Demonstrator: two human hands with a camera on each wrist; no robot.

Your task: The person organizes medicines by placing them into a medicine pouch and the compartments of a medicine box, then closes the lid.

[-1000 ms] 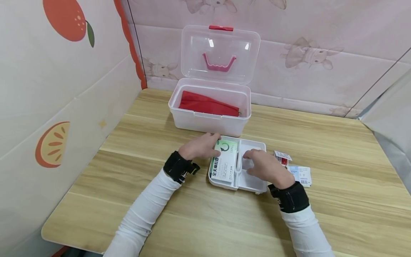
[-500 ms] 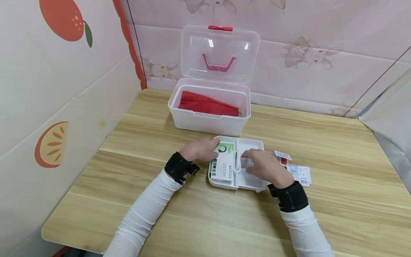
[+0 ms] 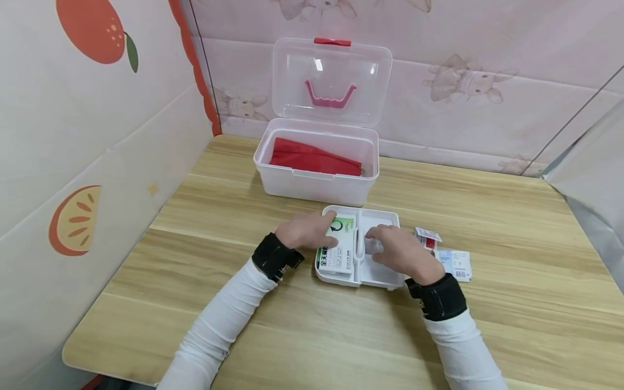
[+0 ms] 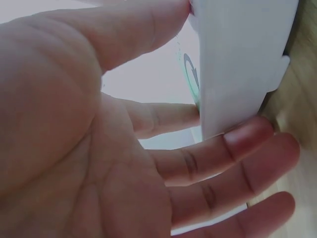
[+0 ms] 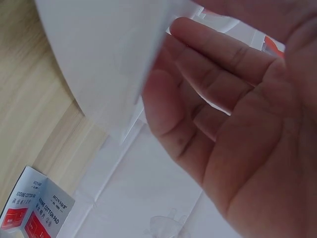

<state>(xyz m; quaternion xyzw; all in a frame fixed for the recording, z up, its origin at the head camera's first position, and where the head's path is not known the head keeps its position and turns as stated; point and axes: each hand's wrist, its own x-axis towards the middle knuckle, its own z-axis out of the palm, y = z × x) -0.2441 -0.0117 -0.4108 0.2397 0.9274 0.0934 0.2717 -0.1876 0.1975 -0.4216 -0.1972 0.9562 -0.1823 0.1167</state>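
Observation:
In the head view a shallow white case (image 3: 379, 276) with two compartments and a handle along its divider lies on the table. A white and green medicine box (image 3: 343, 250) fills the left compartment. My left hand (image 3: 306, 230) is at the case's upper left, fingers fairly straight and spread; in the left wrist view they touch its rim and outer wall. Over the right compartment hangs my right hand (image 3: 402, 252), fingers loosely curled with nothing visible in them. The right wrist view shows them beside the case's wall (image 5: 104, 59); part of the fingertips is hidden.
Behind the case stands a clear storage box (image 3: 317, 187) with its lid (image 3: 336, 65) raised and a red pouch (image 3: 312, 158) inside. To the right lie a small red and white iodine cotton pad packet (image 3: 428, 237) and a blue and white packet (image 3: 455, 265).
The white case has shifted and turned slightly to the left with the medicine box inside. My left fingers have spread apart a little at its edge. The right hand has barely moved.

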